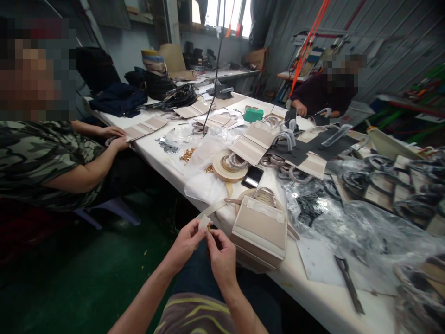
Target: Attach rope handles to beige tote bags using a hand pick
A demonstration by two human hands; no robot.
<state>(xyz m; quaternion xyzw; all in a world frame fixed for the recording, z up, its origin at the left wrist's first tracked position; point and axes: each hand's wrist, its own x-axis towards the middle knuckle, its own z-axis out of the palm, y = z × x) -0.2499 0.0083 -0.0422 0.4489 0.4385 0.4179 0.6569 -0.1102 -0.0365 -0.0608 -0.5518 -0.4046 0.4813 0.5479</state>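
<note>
The left hand (187, 242) has its thumb and finger pinched shut on a small pale piece (204, 222), up over the person's lap. The right hand (223, 257) is right beside it, fingers curled and tips close together by a tiny yellow bit (208, 227); I cannot tell if they grip it. Just to the right, a beige box (260, 227) sits at the edge of the white table (295, 287). Past it lie a black phone (252, 177) and a big roll of tape (218, 169). Farther off are little gold bits (187, 156), then a green box (253, 114). At the far side sits a person in dark clothes (308, 93)
</note>
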